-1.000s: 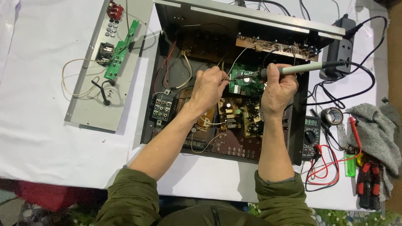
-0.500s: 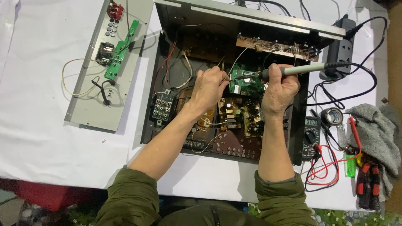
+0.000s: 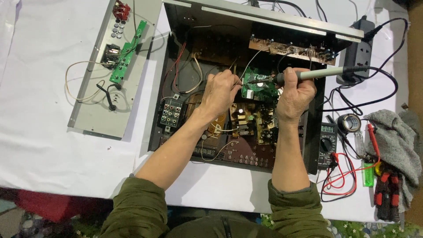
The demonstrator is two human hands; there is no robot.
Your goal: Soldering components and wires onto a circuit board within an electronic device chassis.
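Hands met over the middle of an opened black metal chassis point(image 3: 315, 132) that lay on a white-covered table point(image 3: 39, 132). The right hand point(image 3: 294, 94) was closed in a fist round the grip of a soldering iron point(image 3: 308, 74), its pale handle pointing right and its tip reaching left onto a small green circuit board point(image 3: 260, 89) inside the case. The left hand point(image 3: 219, 92) had its fingers pinched together just beside that same board — on a thin wire or strand, though it was too fine for me to be sure.

Compared with half a second before, little had changed — both hands had stayed at the green board, and the iron kept the same level angle.

To the left lay the detached grey front panel point(image 3: 94, 105) with a narrow green strip board point(image 3: 128, 50) on it. To the right sat a black power strip point(image 3: 357, 53), a digital multimeter point(image 3: 327, 143) with red and black leads, a roll of tape point(image 3: 350, 123) and a grey cloth point(image 3: 396, 141). Olive-green sleeves covered the upper arms.
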